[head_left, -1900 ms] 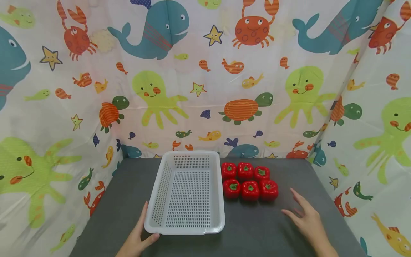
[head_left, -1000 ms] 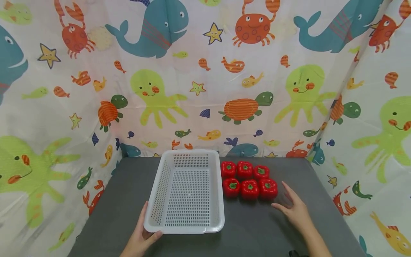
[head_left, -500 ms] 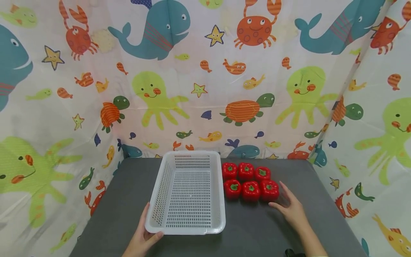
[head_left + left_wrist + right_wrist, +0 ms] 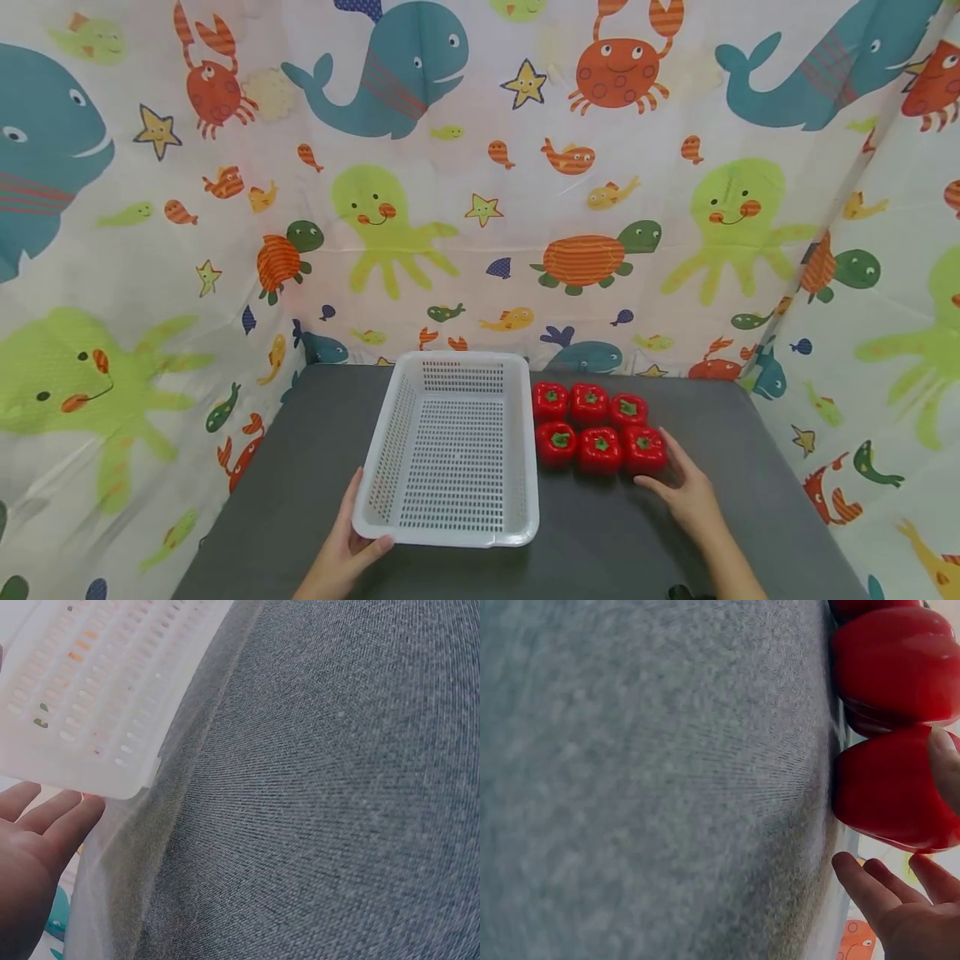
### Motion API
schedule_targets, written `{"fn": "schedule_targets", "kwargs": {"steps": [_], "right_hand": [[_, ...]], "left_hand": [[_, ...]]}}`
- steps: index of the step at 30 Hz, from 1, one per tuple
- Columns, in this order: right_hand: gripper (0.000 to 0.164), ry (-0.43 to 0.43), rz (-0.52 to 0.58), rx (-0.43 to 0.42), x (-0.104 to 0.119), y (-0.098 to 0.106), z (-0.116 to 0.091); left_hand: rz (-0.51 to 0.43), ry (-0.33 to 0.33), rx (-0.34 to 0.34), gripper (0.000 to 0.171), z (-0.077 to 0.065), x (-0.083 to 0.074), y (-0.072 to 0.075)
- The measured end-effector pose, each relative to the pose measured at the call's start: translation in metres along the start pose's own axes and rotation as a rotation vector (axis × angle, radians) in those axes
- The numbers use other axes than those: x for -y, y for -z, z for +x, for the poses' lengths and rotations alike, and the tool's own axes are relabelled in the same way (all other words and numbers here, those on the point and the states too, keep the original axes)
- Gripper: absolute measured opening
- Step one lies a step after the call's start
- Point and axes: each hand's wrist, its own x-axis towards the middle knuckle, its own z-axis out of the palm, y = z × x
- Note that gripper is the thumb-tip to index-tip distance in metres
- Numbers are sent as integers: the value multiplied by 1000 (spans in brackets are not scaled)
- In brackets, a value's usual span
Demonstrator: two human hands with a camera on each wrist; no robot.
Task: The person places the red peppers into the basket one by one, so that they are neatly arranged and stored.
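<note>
A white perforated plastic basket (image 4: 442, 536) stands on the dark grey table. My left hand (image 4: 345, 550) is at its near left corner, thumb by the front rim, other fingers along the left side. In the left wrist view, fairly straight fingers meet the basket wall (image 4: 67, 761). Right of the basket sit several glossy red bell peppers (image 4: 598, 454) in two rows. My right hand (image 4: 690, 500) spreads around the front right bell pepper (image 4: 643, 452). In the right wrist view, the thumb overlaps that pepper (image 4: 889, 787), while the other fingers show a gap from it.
The other bell peppers stand close against the front right one, leftward and behind. A curtain (image 4: 495, 183) printed with sea animals encloses the table at the back and both sides. A small dark object (image 4: 681, 592) shows at the bottom edge beside the right forearm.
My right hand has moved left from the right side of the table to the front right bell pepper. The left hand stays at the basket corner. The head view has shifted slightly.
</note>
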Motion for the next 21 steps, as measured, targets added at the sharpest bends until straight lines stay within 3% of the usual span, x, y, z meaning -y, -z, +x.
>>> {"fn": "schedule_targets", "kwargs": {"steps": [10,21], "right_hand": [[96,-33,10,11,-4,-1,3],[87,-42,-21,-125,-4,-1,-1]], "left_hand": [[-17,27,-29,107,1,-3,-3],[-22,22,-20,107,1,-2,-2]]}}
